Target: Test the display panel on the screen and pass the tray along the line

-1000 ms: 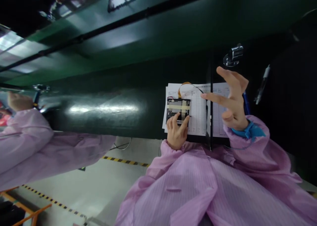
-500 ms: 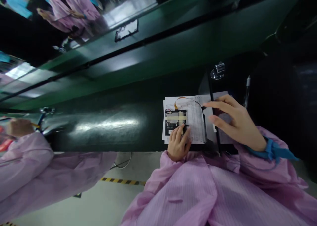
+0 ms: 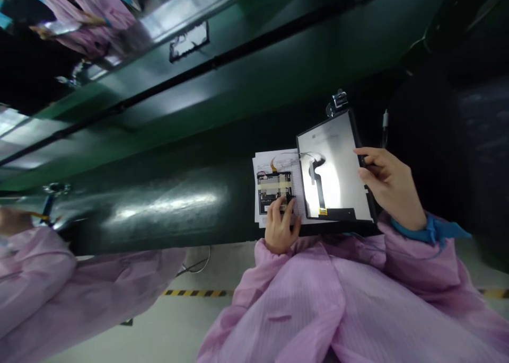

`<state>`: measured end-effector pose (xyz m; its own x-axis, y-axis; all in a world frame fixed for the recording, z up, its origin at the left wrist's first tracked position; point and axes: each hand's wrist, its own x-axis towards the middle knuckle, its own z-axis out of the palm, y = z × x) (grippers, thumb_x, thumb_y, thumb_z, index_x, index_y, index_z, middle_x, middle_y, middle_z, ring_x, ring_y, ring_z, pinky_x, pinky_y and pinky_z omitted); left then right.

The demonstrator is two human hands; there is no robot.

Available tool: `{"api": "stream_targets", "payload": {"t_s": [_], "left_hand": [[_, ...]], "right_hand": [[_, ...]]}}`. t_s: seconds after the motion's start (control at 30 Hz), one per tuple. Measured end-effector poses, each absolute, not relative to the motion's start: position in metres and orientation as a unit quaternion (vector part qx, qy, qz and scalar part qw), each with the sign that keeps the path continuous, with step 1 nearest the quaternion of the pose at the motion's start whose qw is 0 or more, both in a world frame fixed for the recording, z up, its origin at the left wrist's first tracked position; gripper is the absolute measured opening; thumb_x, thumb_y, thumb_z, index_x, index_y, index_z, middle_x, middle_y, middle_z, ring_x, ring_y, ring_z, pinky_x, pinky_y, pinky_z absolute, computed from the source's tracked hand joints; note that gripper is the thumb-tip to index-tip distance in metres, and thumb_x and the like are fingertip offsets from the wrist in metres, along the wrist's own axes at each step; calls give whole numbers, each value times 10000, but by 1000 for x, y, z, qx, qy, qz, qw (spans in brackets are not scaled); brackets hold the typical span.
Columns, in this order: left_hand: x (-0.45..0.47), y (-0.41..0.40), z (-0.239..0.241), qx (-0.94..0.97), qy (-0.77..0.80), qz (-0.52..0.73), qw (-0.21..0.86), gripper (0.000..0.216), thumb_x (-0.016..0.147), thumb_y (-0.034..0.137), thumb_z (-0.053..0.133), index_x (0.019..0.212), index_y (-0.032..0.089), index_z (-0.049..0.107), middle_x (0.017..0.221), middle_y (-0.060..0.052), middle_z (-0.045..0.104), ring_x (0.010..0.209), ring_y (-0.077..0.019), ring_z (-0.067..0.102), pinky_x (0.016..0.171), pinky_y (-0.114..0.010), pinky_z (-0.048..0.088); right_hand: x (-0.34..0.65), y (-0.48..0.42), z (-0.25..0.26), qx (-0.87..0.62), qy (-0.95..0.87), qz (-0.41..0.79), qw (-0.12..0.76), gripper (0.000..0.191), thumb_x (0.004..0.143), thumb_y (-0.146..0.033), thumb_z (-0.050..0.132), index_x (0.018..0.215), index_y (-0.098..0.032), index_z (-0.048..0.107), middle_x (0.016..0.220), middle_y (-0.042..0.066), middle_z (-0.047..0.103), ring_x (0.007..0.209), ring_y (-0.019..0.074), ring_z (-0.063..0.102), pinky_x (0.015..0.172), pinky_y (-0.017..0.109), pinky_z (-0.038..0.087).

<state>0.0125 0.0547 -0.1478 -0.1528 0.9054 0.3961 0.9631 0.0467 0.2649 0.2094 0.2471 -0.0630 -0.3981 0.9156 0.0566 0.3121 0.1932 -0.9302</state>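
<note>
My left hand (image 3: pixel 279 226) rests its spread fingertips on the lower edge of a small electronic assembly (image 3: pixel 274 186) with a black frame and pale tape. Thumb and fingers of my right hand (image 3: pixel 392 185) pinch the right edge of a display panel (image 3: pixel 336 156). Its silvery back faces up, and the panel appears tilted. A black flex cable (image 3: pixel 320 191) with a yellow end lies across that back. From the top of the assembly an orange ribbon cable (image 3: pixel 273 165) leads toward the panel. Printed sheets (image 3: pixel 261 161) lie beneath the assembly.
Behind the panel stands a shiny metal fixture (image 3: pixel 339 100), with a pen (image 3: pixel 385 125) to its right. The dark green bench (image 3: pixel 178 198) extends left, where another person's sleeve (image 3: pixel 35 262) shows. A framed part (image 3: pixel 189 41) lies on the far strip.
The panel has swung from nearly upright on edge to leaning right, baring its silvery back. My right hand has closed on its edge. My left hand stays on the assembly.
</note>
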Motion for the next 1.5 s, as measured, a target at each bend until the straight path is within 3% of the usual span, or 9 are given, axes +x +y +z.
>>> {"api": "stream_targets", "payload": {"t_s": [0.13, 0.3, 0.43, 0.57, 0.7, 0.8, 0.93, 1.13, 1.5], "left_hand": [[12, 56, -149, -649, -719, -241, 60, 417, 911, 253, 591, 1308, 124, 587, 1292, -215, 518, 1200, -327, 520, 1001, -499, 497], [13, 55, -143, -651, -719, -238, 47, 445, 917, 254, 600, 1337, 121, 537, 1316, -211, 500, 1217, -322, 518, 1008, -485, 506], [3, 57, -112, -652, -716, -249, -20, 461, 952, 256, 569, 1383, 124, 470, 1353, -204, 496, 1216, -263, 542, 1014, -414, 518], [-25, 92, -77, -672, -684, -285, -7, 276, 982, 236, 525, 1248, 181, 574, 1227, -116, 620, 1166, -219, 571, 1013, -382, 498], [-55, 160, -77, -668, -677, -306, 37, 309, 1032, 312, 404, 1181, 150, 622, 1172, -102, 668, 1133, -211, 586, 993, -378, 480], [-65, 199, -89, -698, -672, -245, -15, 374, 1038, 332, 344, 1132, 141, 652, 1175, -95, 682, 1135, -218, 587, 1068, -411, 409], [-61, 208, -95, -710, -667, -207, -88, 319, 992, 295, 394, 902, 182, 679, 1016, -56, 722, 1011, -215, 619, 1061, -440, 356], [-54, 196, -85, -689, -675, -212, -156, 152, 864, 277, 527, 821, 199, 651, 808, -9, 711, 832, -202, 632, 1011, -476, 312], [-54, 198, -89, -673, -655, -221, -263, 189, 855, 305, 548, 778, 181, 667, 716, 27, 713, 678, -143, 644, 910, -397, 350]], "right_hand": [[208, 255, -90, -438, -690, 478, 323, 347, 837, -240, 619, 1182, -245, 649, 865, 14, 566, 679, 134, 546, 536, 246, 439], [208, 261, -116, -452, -691, 485, 288, 518, 843, -256, 586, 1349, -226, 481, 835, 8, 599, 703, 176, 605, 624, 309, 509], [206, 255, -112, -464, -804, 283, 240, 451, 881, -229, 512, 1330, -188, 510, 947, 97, 640, 850, 266, 611, 823, 472, 532], [192, 248, -89, -442, -862, 135, 207, 352, 930, -238, 454, 1238, -151, 599, 1124, 184, 603, 1079, 369, 537, 900, 549, 488], [157, 264, -82, -358, -880, 214, 228, 338, 969, -277, 426, 1181, -147, 654, 1172, 152, 609, 1115, 336, 523, 1005, 540, 429], [129, 285, -93, -318, -869, 318, 206, 305, 965, -282, 428, 1022, -165, 704, 1088, 118, 650, 1090, 295, 553, 1027, 509, 400], [115, 299, -108, -301, -848, 402, 167, 213, 890, -270, 504, 854, -178, 693, 1013, 90, 658, 1036, 260, 560, 991, 457, 404], [120, 296, -103, -276, -841, 438, 155, 98, 764, -227, 552, 778, -186, 640, 976, 75, 654, 932, 240, 545, 950, 457, 391], [120, 295, -105, -248, -856, 435, 131, 121, 794, -218, 572, 816, -193, 689, 1032, 77, 653, 1015, 271, 522, 962, 469, 391]]}}
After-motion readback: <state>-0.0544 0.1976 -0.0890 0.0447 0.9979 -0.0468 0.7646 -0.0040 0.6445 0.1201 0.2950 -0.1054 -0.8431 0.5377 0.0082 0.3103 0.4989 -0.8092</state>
